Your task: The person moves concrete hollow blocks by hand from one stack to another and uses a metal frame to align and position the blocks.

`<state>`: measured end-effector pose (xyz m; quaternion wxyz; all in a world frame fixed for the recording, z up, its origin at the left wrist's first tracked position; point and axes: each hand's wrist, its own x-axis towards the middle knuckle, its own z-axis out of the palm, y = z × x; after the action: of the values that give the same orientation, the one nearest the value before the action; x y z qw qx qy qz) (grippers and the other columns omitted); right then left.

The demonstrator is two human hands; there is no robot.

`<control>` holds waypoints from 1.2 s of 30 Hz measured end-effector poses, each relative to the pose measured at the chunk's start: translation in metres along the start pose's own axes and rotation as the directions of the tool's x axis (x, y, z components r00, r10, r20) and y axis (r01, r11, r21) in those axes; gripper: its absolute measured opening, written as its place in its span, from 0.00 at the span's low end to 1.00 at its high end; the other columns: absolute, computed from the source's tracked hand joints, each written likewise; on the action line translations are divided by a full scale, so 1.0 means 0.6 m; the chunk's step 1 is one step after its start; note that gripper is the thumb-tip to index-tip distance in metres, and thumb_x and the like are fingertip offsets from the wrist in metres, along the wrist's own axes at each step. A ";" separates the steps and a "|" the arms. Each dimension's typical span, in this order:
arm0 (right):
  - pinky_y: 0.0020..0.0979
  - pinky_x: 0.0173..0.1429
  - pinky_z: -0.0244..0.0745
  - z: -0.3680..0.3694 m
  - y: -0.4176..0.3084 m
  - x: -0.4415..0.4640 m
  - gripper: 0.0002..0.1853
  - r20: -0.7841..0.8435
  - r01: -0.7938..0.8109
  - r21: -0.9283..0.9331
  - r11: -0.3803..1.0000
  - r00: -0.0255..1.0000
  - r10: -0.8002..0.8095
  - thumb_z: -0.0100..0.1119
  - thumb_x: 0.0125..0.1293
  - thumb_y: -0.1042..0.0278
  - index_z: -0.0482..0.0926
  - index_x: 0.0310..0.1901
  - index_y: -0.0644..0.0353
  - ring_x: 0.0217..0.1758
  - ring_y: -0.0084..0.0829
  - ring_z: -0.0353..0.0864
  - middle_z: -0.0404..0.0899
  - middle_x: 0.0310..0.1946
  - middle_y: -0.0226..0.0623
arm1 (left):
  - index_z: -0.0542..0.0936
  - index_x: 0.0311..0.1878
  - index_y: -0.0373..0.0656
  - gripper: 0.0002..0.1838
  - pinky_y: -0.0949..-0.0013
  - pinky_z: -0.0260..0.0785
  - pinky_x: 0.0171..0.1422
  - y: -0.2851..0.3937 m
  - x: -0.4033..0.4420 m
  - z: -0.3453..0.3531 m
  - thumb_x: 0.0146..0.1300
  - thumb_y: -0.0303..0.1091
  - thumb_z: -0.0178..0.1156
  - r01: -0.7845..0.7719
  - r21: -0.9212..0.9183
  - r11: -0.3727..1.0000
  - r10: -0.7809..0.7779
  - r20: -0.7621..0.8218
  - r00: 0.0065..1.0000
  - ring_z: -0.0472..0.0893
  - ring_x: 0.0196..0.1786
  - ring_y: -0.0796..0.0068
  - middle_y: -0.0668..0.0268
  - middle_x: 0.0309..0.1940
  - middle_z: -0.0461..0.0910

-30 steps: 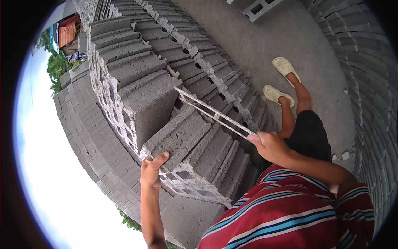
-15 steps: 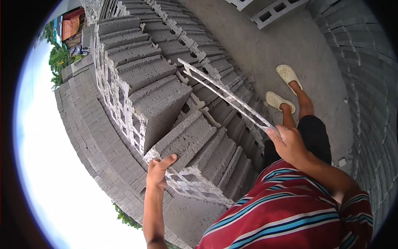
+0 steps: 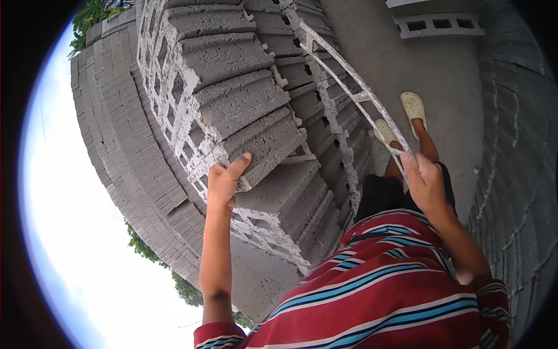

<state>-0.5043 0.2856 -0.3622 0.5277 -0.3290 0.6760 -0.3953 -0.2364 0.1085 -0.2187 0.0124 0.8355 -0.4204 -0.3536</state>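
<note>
My left hand (image 3: 224, 181) grips the outer end of a grey hollow concrete block (image 3: 264, 142), its thumb on the broad face and its fingers mostly hidden. This block leans against the row of similar blocks (image 3: 238, 96) in the stack. Just below it lie more hollow blocks (image 3: 285, 195), with open cores facing outward. My right hand (image 3: 429, 185) is closed around one end of a narrow, ladder-shaped frame (image 3: 363, 96) crusted with pale cement. The frame slants up and left, its far end over the stack's inner edge.
Grey ground (image 3: 378, 52) runs along the stack, where my feet stand in cream clogs (image 3: 413, 107). Further hollow blocks (image 3: 442, 26) lie at the top right. Curving rows of stacked blocks rise on the right (image 3: 511, 151) and beyond the stack at left (image 3: 125, 125).
The block in my left hand has tilted up against the row, closing the wedge-shaped gap there. My right hand and the frame have shifted right and upward in view. The camera view has also moved.
</note>
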 end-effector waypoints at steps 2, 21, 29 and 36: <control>0.34 0.23 0.64 -0.011 -0.006 0.014 0.22 0.016 0.033 -0.068 0.997 0.999 -0.032 0.46 0.69 0.54 0.72 0.26 0.68 0.14 0.39 0.69 0.69 0.12 0.45 | 0.77 0.22 0.35 0.23 0.74 0.56 0.19 -0.012 0.011 -0.005 0.45 0.49 0.69 -0.018 0.075 0.997 0.020 -0.025 0.999 0.67 0.17 0.81 0.69 0.18 0.72; 0.31 0.22 0.60 -0.073 -0.005 -0.012 0.24 0.174 0.128 -0.237 0.963 0.981 -0.088 0.52 0.66 0.52 0.70 0.24 0.67 0.16 0.26 0.59 0.65 0.12 0.41 | 0.75 0.25 0.28 0.36 0.53 0.42 0.69 -0.186 -0.170 0.074 0.39 0.61 0.68 0.084 0.547 0.833 0.102 -0.302 0.948 0.76 0.36 0.50 0.49 0.25 0.77; 0.36 0.22 0.61 -0.054 0.018 -0.077 0.24 0.263 0.095 -0.231 0.968 0.964 -0.032 0.52 0.65 0.51 0.71 0.23 0.67 0.13 0.41 0.67 0.67 0.11 0.46 | 0.76 0.30 0.23 0.37 0.58 0.45 0.70 -0.217 -0.146 0.070 0.37 0.57 0.71 0.143 0.396 0.907 -0.029 -0.279 0.960 0.74 0.46 0.42 0.40 0.31 0.77; 0.43 0.23 0.66 -0.020 0.104 -0.117 0.27 0.355 0.045 -0.199 0.979 0.935 0.029 0.50 0.65 0.48 0.70 0.20 0.66 0.19 0.53 0.74 0.70 0.12 0.51 | 0.71 0.22 0.34 0.30 0.65 0.68 0.34 -0.199 -0.140 0.055 0.39 0.53 0.73 0.242 0.383 0.892 -0.187 -0.176 0.966 0.74 0.28 0.67 0.56 0.22 0.74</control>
<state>-0.5019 0.3779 -0.3838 0.6031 -0.4501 0.6050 -0.2600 -0.2066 0.2548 -0.2324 -0.1698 0.8835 -0.3872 -0.2018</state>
